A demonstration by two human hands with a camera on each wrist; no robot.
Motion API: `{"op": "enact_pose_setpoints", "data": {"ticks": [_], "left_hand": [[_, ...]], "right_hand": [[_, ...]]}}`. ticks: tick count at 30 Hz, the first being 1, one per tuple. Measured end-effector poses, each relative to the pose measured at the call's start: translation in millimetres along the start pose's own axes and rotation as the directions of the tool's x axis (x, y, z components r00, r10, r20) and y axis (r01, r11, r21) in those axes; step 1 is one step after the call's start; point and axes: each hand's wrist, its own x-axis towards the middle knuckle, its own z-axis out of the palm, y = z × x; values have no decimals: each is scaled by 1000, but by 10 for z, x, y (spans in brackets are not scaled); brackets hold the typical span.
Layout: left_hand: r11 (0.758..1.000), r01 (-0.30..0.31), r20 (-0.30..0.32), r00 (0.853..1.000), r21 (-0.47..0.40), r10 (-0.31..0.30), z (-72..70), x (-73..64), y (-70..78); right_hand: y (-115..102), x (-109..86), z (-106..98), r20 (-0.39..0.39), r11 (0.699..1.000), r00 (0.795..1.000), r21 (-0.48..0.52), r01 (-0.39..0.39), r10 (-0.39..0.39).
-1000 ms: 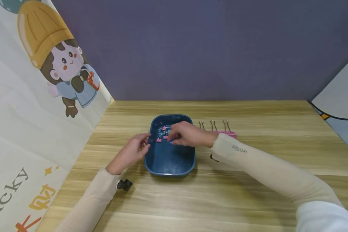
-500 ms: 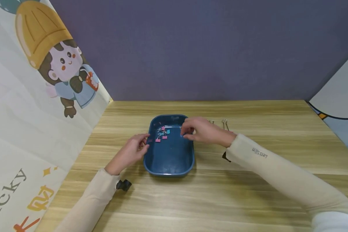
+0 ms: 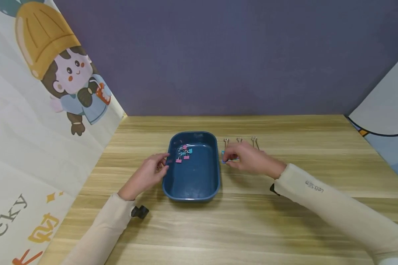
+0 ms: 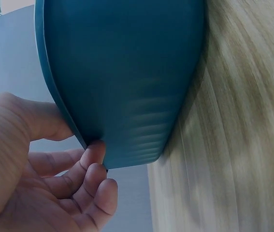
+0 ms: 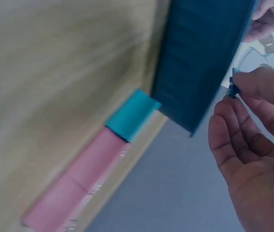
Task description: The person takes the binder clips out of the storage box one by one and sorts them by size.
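Head view catches "ucky" (image 3: pixel 7 220), cut off, on a white printed sheet (image 3: pixel 20 147); the beige right sleeve's lettering (image 3: pixel 314 186) is hard to read. The left hand (image 3: pixel 147 172) pinches a rounded navy plastic tray (image 3: pixel 190 184); the right hand (image 3: pixel 250 159) pinches a small blue metal clip (image 5: pixel 234 88), partly hidden, beside it.

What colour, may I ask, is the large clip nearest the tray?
Teal: the large clip shows best in the right wrist view.

Pale wood-grain table (image 3: pixel 192 235) meeting a plain purple-grey wall (image 3: pixel 219 59); cartoon-printed white sheet (image 3: pixel 16 140) at left.
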Motion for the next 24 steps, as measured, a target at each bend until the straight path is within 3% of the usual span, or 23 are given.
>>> {"op": "enact_pose_setpoints", "data": {"ticks": [6,13,24], "left_hand": [[1000,-15,-5,1000,4,15,-1,3,-12],[1000,-22,-11,1000,14,22,3,0,-20],[1000,-11,0,1000,12,11,5,13,4]], "right_hand": [[85,-138,169,11,998,999,38,-40,40],[174,-201,379,4,998,1000,54,12,-12],[189,-201,491,58,996,996,55,-64,61]]}}
